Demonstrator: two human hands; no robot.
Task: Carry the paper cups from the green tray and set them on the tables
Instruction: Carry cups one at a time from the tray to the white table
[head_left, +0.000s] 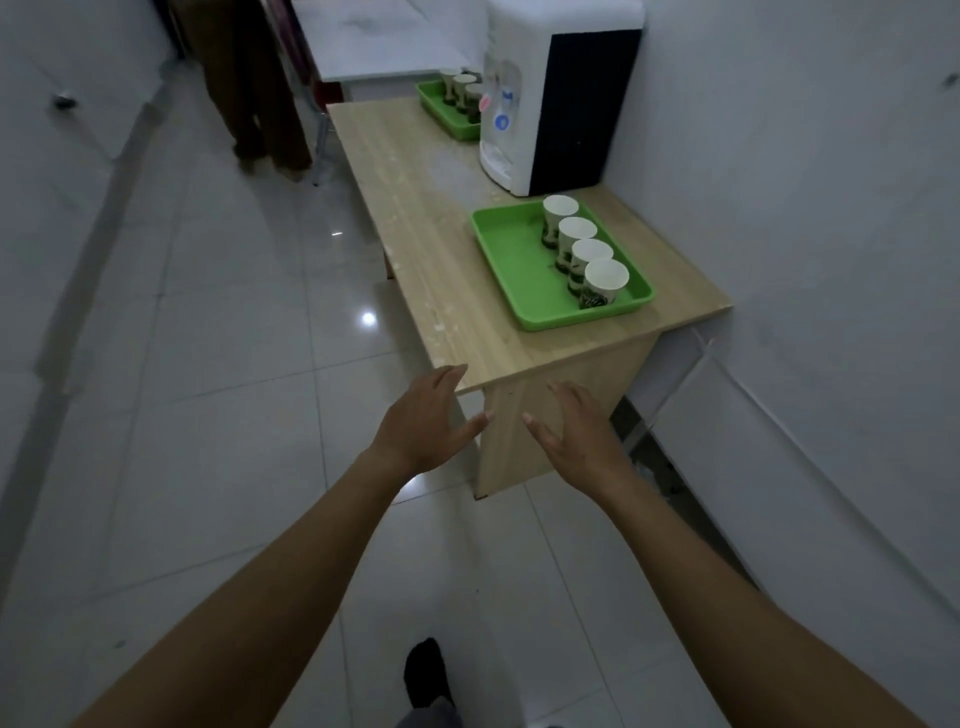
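A green tray lies near the front end of a long wooden table. Several white paper cups with dark printed sides stand in a row along the tray's right side. A second green tray with more paper cups sits at the table's far end. My left hand and my right hand are both stretched out, fingers apart and empty, just short of the table's front edge and well below the near tray.
A white and black water dispenser stands on the table between the two trays, against the right wall. A person's legs are at the far left on the tiled floor. A white table stands behind.
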